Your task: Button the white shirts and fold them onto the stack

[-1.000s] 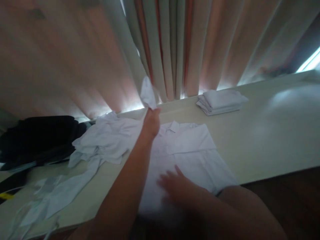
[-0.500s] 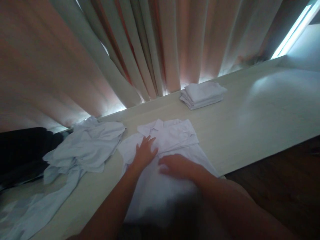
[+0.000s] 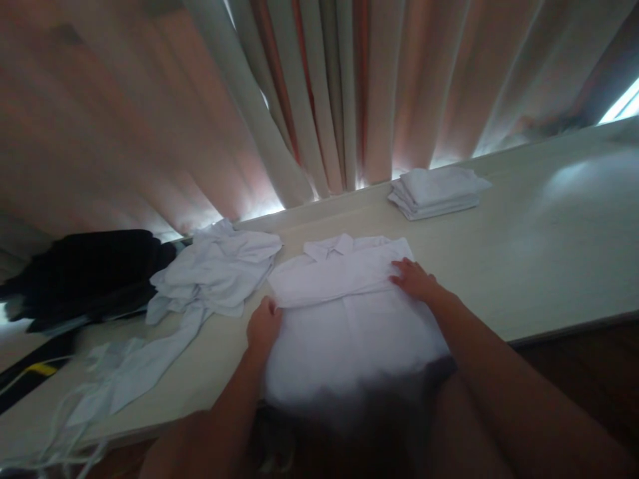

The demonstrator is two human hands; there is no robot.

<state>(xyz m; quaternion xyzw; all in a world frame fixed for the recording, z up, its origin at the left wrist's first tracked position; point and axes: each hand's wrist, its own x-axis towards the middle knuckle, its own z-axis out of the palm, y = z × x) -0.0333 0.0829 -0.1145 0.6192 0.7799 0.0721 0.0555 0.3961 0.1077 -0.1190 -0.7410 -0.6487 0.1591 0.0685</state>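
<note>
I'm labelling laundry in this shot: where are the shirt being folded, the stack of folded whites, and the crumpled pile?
shirt being folded [image 3: 344, 313], head view, flat front panel.
stack of folded whites [image 3: 434, 191], head view, top layer.
crumpled pile [image 3: 219, 269], head view, bunched middle.

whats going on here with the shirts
A person is working on a white shirt laid flat on a pale table, collar toward the curtain. The left hand rests at the shirt's left edge and the right hand at its right edge, both at the folded-over upper part. A crumpled white shirt lies to the left beside dark clothing, and a stack of folded white garments sits further back on the right.
</note>
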